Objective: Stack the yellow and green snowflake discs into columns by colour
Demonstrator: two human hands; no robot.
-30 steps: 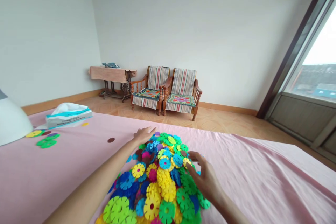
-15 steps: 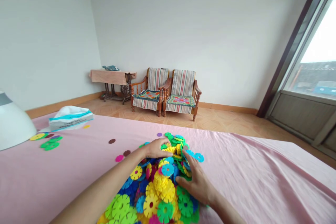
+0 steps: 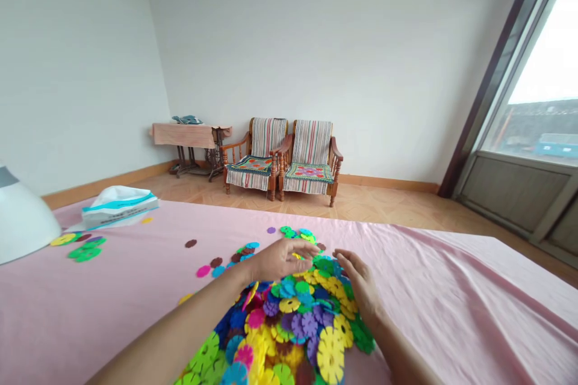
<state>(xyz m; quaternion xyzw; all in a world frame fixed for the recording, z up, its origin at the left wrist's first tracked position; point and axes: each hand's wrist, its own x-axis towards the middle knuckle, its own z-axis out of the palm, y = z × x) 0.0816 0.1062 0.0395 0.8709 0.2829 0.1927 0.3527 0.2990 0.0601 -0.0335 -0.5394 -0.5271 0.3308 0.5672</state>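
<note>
A heap of colourful notched plastic discs (image 3: 289,304) lies on the pink cloth (image 3: 419,289), in yellow, green, blue, purple, pink and brown. Over the heap's far left part is my left hand (image 3: 284,258), fingers stretched to the right and nothing seen in them. My right hand (image 3: 359,277) stands at the heap's right edge, its fingers extended and its palm turned inward. Between the two sets of fingertips there is a small gap. Under my left hand some of the discs are hidden.
Loose discs lie left of the heap, among them a pink disc (image 3: 203,271) and a brown disc (image 3: 191,243). Green discs (image 3: 87,250) rest near a white rounded object (image 3: 24,219) and a plastic bag (image 3: 120,206). Two wooden chairs (image 3: 311,171) stand beyond the cloth.
Discs in the heap have shifted and spread, with purple and yellow ones now showing on the right. My left hand has moved right; my right hand has moved right and slightly away from me.
</note>
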